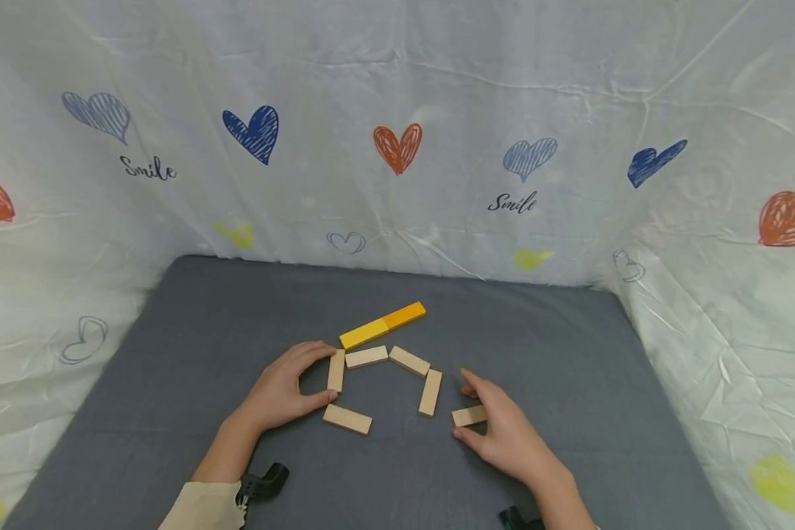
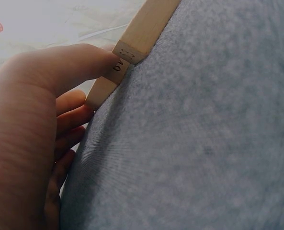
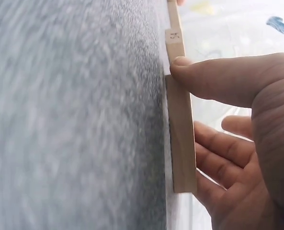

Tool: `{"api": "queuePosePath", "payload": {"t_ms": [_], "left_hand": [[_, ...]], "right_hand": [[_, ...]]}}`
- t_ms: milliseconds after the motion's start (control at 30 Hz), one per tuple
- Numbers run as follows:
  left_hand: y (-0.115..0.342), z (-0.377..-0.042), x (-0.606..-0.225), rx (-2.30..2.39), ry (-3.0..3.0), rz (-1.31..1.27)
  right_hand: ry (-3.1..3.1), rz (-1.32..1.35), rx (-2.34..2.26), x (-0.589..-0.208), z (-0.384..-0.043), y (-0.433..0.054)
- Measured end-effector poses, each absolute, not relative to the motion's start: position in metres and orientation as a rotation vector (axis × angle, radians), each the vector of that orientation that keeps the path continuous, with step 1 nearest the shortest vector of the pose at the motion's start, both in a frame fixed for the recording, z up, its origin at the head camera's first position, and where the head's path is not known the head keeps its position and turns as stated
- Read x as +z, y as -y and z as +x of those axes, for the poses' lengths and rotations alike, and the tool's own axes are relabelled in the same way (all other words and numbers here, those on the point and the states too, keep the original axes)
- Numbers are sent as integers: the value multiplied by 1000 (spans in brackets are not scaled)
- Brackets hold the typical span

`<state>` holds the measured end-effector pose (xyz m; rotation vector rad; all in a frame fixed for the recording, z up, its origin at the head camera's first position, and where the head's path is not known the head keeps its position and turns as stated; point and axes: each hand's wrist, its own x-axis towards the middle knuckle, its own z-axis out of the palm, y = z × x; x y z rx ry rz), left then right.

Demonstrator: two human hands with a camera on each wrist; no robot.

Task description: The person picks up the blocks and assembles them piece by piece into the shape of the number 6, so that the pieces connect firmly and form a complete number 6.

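Note:
My left hand (image 1: 280, 391) spans a plain wooden block (image 1: 336, 372), thumb at its near end and forefinger at its far end. Just below the thumb lies another wooden block (image 1: 347, 419), whose numbered end (image 2: 128, 51) shows in the left wrist view. At the right, my right hand (image 1: 509, 430) holds a wooden block (image 1: 469, 417), with the thumb on its near side and the fingers beyond it; part of this block is hidden by the hand. In the right wrist view, the thumb presses near one end of that block (image 3: 181, 139).
Between the hands, a block (image 1: 367, 357), a slanted block (image 1: 409, 361) and a near-upright block (image 1: 430, 393) form an arc. Behind them lie a yellow block (image 1: 364, 333) and an orange block (image 1: 405, 315), end to end. A grey cloth (image 1: 543, 338) covers the table; a heart-printed white curtain (image 1: 450, 88) surrounds it.

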<state>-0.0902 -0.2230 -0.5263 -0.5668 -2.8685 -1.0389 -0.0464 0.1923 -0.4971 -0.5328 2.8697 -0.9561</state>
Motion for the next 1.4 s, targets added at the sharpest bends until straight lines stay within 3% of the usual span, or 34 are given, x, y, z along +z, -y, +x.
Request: {"api": "queuePosePath", "payload": {"t_ms": [1400], "left_hand": [[221,-90,-525,-1014,2864,-562]], "right_hand": [[-2992,-640,-971,-504,-38,-212]]}}
